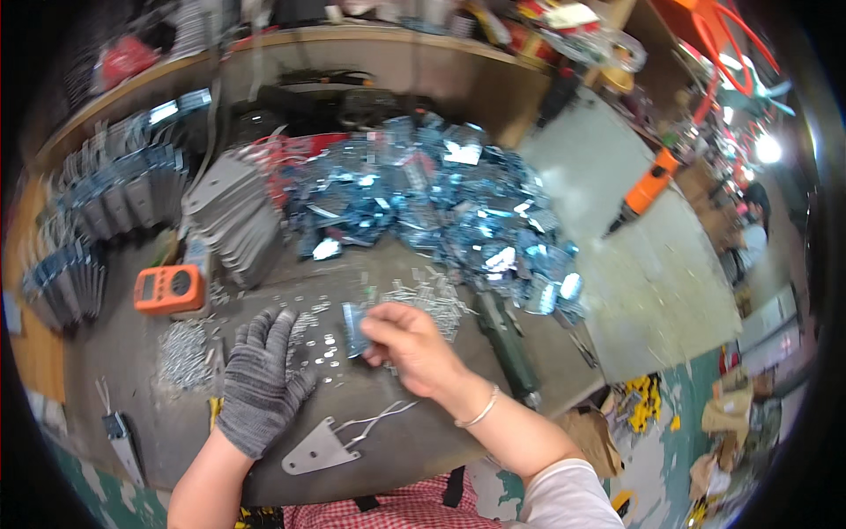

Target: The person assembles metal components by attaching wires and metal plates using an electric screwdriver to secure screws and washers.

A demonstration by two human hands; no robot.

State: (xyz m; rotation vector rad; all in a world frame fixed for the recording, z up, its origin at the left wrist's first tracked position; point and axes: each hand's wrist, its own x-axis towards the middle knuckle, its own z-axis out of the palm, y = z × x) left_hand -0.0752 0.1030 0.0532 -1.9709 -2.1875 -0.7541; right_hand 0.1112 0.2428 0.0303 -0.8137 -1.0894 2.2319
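My left hand [262,383], in a grey knitted glove, lies palm down on the workbench with its fingers stretched out. Its fingertips touch or nearly touch a scatter of small shiny metal pieces [330,351], too small to name surely. Between the thumb and fingers of my bare right hand [414,348] is a small bluish metal plate [355,330], held up just right of those pieces. Close to the bench's front edge, below both hands, lies a grey triangular bracket [319,450] with holes and two pale wires.
A large heap of bluish metal plates [423,189] covers the back. Grey brackets [233,216] stand stacked at left, near an orange meter [169,288] and a pile of small screws [183,354]. A dark green tool [507,348] lies right; an orange electric screwdriver [648,189] hangs beyond.
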